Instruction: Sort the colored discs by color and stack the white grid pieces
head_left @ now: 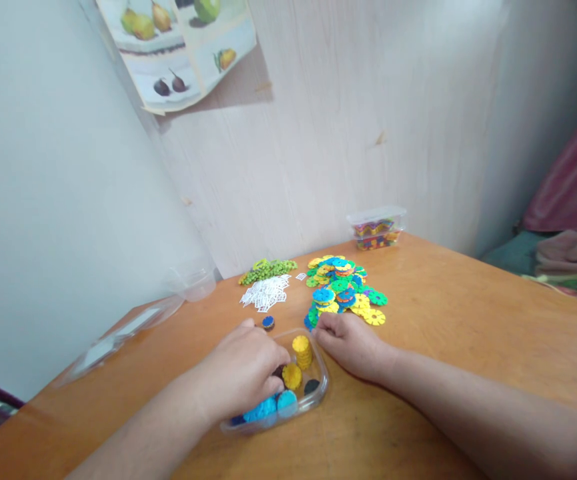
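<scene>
A clear plastic container (325,392) stands on the table in front of me. Inside are a stack of yellow discs (301,352), another yellow stack lying tilted (292,377), light-blue discs (286,403) and a dark disc (311,387). My left hand (243,370) reaches into it, fingers curled; something dark shows by the fingertips, but its kind is hidden. Just beyond that hand sits a small blue-topped stack (268,323). My right hand (351,343) rests closed at the container's right rim, beside a pile of colourful notched flower discs (339,285); whatever it holds is hidden.
White lattice pieces (266,293) and green pieces (268,270) lie in heaps near the wall. At the back right stands a lidded box (377,230) of colourful pieces. An empty clear tub (194,283) and flat clear lid (118,337) lie at the left.
</scene>
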### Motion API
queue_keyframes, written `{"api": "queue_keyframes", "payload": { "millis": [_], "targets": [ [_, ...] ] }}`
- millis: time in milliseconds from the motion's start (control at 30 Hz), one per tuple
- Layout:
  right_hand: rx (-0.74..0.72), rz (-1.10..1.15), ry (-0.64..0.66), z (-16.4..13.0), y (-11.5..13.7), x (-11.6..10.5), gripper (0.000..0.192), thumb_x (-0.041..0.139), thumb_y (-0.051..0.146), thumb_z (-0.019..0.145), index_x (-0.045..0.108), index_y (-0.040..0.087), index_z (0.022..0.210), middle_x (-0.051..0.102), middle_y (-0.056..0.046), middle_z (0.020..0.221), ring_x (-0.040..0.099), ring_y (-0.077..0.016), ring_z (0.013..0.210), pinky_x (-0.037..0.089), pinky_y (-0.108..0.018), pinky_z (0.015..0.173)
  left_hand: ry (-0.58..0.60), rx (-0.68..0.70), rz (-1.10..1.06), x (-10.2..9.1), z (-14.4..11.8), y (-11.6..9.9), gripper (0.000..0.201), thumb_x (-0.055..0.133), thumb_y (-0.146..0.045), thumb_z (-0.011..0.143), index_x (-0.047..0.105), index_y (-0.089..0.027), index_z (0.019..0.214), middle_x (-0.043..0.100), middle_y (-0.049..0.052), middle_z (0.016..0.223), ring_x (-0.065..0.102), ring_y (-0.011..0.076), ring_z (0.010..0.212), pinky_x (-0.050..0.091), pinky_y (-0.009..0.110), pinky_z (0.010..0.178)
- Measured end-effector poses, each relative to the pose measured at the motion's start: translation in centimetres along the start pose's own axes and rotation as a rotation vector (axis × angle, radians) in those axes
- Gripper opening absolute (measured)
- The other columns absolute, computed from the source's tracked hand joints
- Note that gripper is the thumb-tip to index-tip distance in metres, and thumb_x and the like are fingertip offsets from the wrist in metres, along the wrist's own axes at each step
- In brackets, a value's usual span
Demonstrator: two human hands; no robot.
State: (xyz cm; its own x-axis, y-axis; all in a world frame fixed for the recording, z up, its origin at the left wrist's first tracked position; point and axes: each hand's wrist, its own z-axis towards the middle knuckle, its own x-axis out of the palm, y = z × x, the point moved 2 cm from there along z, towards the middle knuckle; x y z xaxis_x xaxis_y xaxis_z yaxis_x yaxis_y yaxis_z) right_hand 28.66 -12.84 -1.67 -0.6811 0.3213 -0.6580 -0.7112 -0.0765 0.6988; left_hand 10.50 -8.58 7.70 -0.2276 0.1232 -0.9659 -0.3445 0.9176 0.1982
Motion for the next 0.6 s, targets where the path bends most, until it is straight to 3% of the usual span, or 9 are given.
{"api": "queue_keyframes", "payload": {
  "millis": [267,600],
  "targets": [
    [0.007,0.003,-0.006,0.1,-0.1,0.1,0.018,0.048,0.028,0.083,0.056,0.019,0.069,0.061,0.001,0.065,0.050,-0.0121,0.061,0.030,-0.023,0.055,0.073,-0.004,0.137,-0.4,1.3,-0.8,0.009,0.059,-0.026,0.074,0.068,-0.024,0.072,0.069,0.002,0.066,0.060,0.0195,0.067,0.032,0.036,0.073],
    [0.017,0.007,0.006,0.0,0.1,-0.1,0.017,0.049,0.027,0.084,0.057,0.019,0.070,0.062,0.001,0.067,0.050,-0.0122,0.063,0.031,-0.023,0.057,0.047,0.036,0.076,0.4,1.5,-0.6,0.004,0.063,-0.025,0.071,0.066,-0.024,0.069,0.066,0.001,0.063,0.059,0.0193,0.066,0.031,0.038,0.078]
  ]
}}
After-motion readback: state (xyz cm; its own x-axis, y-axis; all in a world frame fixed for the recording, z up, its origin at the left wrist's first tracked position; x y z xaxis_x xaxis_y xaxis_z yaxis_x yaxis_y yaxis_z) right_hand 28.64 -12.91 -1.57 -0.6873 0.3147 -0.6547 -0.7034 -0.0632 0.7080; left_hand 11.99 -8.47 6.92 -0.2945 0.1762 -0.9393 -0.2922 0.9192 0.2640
